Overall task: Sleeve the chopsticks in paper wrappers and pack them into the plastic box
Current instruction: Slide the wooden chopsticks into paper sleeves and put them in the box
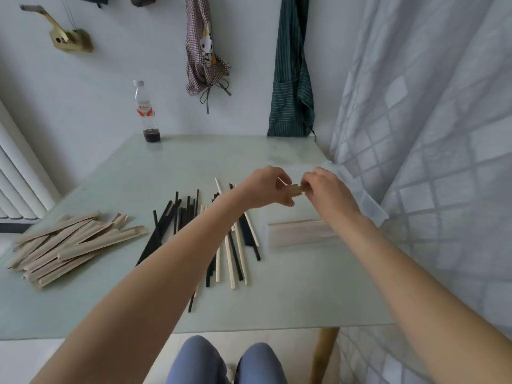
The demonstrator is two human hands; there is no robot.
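Observation:
Both hands meet above the table's far right part. My left hand (267, 187) and my right hand (325, 188) each pinch an end of a tan paper wrapper (296, 189) that shows only as a short piece between them. Whether chopsticks are inside it is hidden by the fingers. Loose black and pale wooden chopsticks (235, 245) lie spread in the table's middle under my left forearm. A heap of paper wrappers (69, 245) lies at the left. The clear plastic box (371, 206) stands at the right edge, with sleeved chopsticks (299, 232) lying in it.
A plastic bottle (146, 112) with dark liquid stands at the table's back left. The pale green table (277, 306) ends near my knees. A white curtain (443, 162) hangs close on the right. Aprons hang on the wall behind.

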